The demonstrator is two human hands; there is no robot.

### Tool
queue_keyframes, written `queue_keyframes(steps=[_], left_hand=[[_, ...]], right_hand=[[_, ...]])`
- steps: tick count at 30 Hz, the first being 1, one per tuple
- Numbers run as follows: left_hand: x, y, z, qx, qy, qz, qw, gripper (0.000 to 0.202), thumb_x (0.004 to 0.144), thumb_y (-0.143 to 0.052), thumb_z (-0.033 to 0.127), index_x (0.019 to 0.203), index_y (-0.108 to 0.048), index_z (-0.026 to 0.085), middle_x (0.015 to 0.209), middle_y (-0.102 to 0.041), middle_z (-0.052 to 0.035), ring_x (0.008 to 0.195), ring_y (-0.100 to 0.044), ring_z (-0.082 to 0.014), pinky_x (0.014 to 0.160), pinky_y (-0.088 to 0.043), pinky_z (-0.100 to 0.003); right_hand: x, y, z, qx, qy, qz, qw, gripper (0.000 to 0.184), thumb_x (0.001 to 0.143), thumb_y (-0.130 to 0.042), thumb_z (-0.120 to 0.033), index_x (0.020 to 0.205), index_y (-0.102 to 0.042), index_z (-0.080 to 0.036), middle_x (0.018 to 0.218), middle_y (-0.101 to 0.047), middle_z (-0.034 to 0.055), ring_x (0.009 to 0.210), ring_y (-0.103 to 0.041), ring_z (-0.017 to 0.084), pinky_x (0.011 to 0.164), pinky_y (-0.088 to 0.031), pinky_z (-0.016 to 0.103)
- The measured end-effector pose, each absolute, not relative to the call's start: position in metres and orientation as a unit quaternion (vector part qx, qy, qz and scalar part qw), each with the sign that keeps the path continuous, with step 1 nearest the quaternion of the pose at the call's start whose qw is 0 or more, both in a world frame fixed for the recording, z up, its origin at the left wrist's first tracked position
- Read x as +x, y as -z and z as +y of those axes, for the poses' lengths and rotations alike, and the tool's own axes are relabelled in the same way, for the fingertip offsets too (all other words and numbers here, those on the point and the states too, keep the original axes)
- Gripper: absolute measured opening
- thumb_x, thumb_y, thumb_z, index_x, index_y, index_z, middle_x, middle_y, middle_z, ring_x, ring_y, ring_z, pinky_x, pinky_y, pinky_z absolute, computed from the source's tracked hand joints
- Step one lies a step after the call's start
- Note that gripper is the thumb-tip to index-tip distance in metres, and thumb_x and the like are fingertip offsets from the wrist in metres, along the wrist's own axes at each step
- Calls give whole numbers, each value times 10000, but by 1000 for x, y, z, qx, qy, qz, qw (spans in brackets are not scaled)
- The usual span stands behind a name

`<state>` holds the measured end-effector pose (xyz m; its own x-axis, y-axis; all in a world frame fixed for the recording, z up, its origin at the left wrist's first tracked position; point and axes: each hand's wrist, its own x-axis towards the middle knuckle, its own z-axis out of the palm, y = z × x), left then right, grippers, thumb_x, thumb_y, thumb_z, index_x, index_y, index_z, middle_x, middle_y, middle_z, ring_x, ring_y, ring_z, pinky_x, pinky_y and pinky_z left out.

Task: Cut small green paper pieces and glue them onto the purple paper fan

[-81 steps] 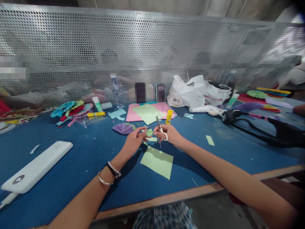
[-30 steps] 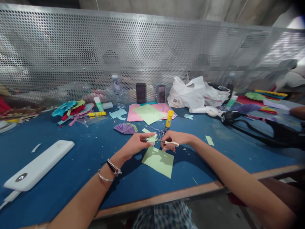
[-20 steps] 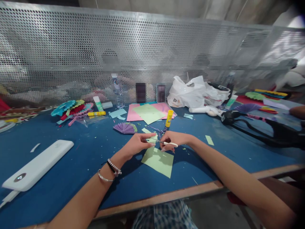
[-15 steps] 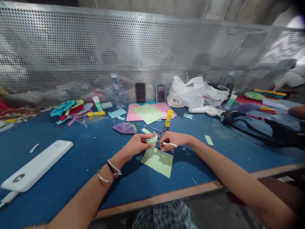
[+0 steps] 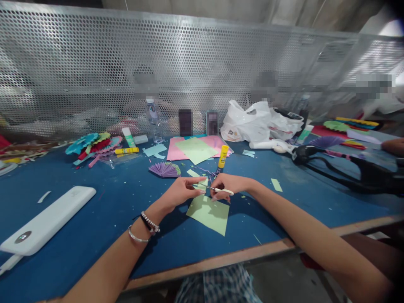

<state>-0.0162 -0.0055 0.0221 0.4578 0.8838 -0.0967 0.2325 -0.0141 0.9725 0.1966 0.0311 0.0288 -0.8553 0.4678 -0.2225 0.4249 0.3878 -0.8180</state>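
Note:
My left hand (image 5: pixel 181 192) pinches a small light-green paper piece (image 5: pixel 202 184) just above the blue table (image 5: pixel 94 235). My right hand (image 5: pixel 229 185) is closed on small white-handled scissors (image 5: pixel 217 190), whose blades point left into that piece. Both hands hover over a larger light-green paper sheet (image 5: pixel 208 213) lying flat on the table. A bracelet and a beaded band sit on my left wrist.
A white power bank (image 5: pixel 44 222) lies at the left. A purple paper fan (image 5: pixel 164 169), a yellow glue stick (image 5: pixel 223 156), pink and green sheets (image 5: pixel 197 149), colourful paper fans (image 5: pixel 91 145), a water bottle (image 5: pixel 153 120), white plastic bags (image 5: pixel 252 122) and a black bag (image 5: pixel 362 172) sit farther back, before a perforated metal screen.
The scissors swung from pointing up to lying level, blades to the left at the small green piece. Both hands came down closer to the large sheet; in the last second they barely moved.

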Motion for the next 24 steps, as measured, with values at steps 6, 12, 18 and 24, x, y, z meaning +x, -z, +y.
queue_keyframes(steps=[6,12,18,24], left_hand=[[-16,-21,-5,643,-297,430,560,592,622,-659,306,1181,-550,147,669,-602,-5,576,-435,-84,581,-363,-216],[-17,-22,-5,639,-299,430,564,588,620,-664,284,1182,-550,151,681,-610,-8,590,-435,-87,595,-356,-216],[-20,-18,-2,656,-304,425,544,630,633,-664,307,1226,-505,162,621,-562,12,559,-394,-80,560,-322,-211],[-22,-14,5,644,-332,453,520,599,622,-676,383,1177,-552,196,829,-651,-39,697,-518,-125,651,-396,-241]], right_hand=[[196,-30,30,-269,-481,-834,20,312,738,-561,-409,768,-599,-100,544,-481,-26,472,-497,79,451,-452,183],[195,-30,30,-270,-471,-840,30,318,742,-555,-416,762,-598,-101,550,-480,-27,461,-497,74,434,-450,177],[200,-34,29,-283,-455,-843,49,340,727,-570,-451,760,-593,-113,578,-505,-22,476,-498,77,455,-440,193],[205,-24,44,-359,-307,-859,199,337,724,-601,-410,915,-572,-134,759,-598,38,655,-556,125,597,-440,234]])
